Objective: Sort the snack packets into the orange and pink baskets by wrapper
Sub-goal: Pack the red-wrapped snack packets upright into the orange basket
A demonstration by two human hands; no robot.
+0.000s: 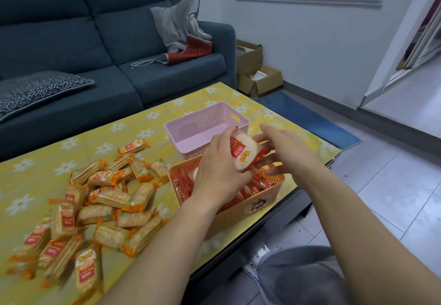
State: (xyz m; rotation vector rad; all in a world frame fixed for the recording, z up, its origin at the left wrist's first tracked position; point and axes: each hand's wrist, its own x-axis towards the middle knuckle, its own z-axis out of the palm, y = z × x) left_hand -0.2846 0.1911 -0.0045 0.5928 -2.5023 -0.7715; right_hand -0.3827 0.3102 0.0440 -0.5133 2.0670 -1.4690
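Red packet [243, 155] held between left hand [219, 173] and right hand [284, 148], both curled on it, above orange basket [238, 216] near bench [35, 180] right edge | lay flat, then release.

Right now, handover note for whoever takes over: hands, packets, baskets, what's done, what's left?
Left hand: grips a red-wrapped packet above the orange basket.
Right hand: fingers at that packet's far end; grip unclear.
Done: other red-wrapped packets lie in the orange basket.
Left: pink basket shows no packets; the pile of orange-wrapped cracker packets sits unsorted on the table.
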